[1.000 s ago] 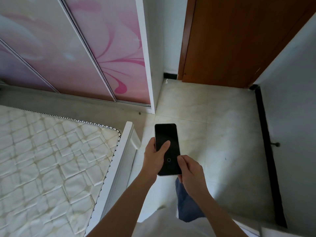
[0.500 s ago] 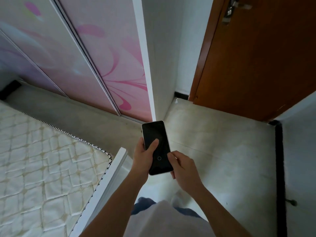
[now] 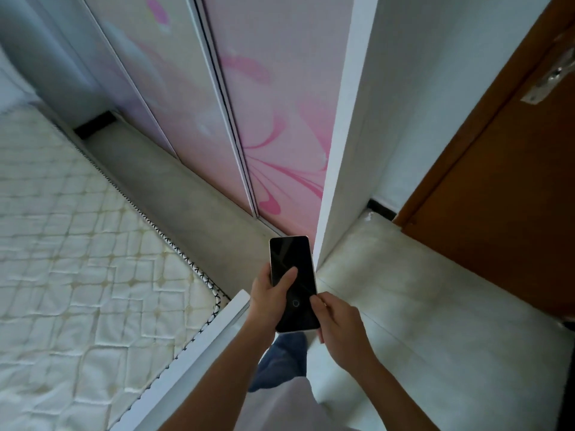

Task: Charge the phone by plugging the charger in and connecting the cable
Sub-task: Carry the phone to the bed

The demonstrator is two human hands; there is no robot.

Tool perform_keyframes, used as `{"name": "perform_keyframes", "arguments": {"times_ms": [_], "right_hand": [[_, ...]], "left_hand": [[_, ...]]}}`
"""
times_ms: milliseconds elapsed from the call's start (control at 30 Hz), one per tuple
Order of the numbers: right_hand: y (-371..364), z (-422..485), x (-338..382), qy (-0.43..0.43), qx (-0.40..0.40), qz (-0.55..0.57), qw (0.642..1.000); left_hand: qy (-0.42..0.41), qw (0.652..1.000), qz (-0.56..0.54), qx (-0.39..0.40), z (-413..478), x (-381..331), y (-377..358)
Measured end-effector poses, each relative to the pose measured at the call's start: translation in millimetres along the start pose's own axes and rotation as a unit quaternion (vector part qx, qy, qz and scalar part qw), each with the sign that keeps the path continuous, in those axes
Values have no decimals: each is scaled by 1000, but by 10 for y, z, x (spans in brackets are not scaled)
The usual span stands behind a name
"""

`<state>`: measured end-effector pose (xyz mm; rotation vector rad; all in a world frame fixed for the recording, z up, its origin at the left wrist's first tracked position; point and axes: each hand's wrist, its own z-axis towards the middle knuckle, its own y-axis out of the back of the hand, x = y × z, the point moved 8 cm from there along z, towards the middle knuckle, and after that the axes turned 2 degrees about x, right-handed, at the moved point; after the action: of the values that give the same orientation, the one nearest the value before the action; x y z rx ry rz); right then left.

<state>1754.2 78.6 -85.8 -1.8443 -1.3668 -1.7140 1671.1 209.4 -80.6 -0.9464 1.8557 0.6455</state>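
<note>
A phone (image 3: 291,262) with a dark screen and a pale rim is held upright in front of me, screen up. My left hand (image 3: 270,298) grips its left edge, thumb lying across the glass. My right hand (image 3: 340,328) holds the lower right corner, fingers curled under the phone. A small ring icon shows low on the screen. No charger, cable or socket is in view.
A quilted white mattress (image 3: 77,259) on a white bed frame (image 3: 199,346) fills the left. A wardrobe with pink sliding doors (image 3: 264,119) stands ahead, its white side panel (image 3: 345,135) beside a brown wooden door (image 3: 504,181). Pale tiled floor (image 3: 435,321) lies at right.
The view has swung left and tilted; the wardrobe and mattress now fill more of the frame. Both hands keep the same hold on the phone.
</note>
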Motion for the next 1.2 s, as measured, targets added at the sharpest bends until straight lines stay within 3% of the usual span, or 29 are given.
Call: {"name": "perform_keyframes", "arguments": {"times_ms": [233, 500, 1200], "right_hand": [[-135, 1256, 471, 27, 42, -31, 998], [-730, 2608, 1221, 95, 111, -53, 988], [-2676, 4599, 2496, 155, 344, -123, 918]], "left_hand": [[-4, 999, -36, -39, 1093, -465, 241], [-14, 990, -61, -126, 2195, -1023, 1007], [4, 934, -166, -317, 3711, -1451, 2997]]}}
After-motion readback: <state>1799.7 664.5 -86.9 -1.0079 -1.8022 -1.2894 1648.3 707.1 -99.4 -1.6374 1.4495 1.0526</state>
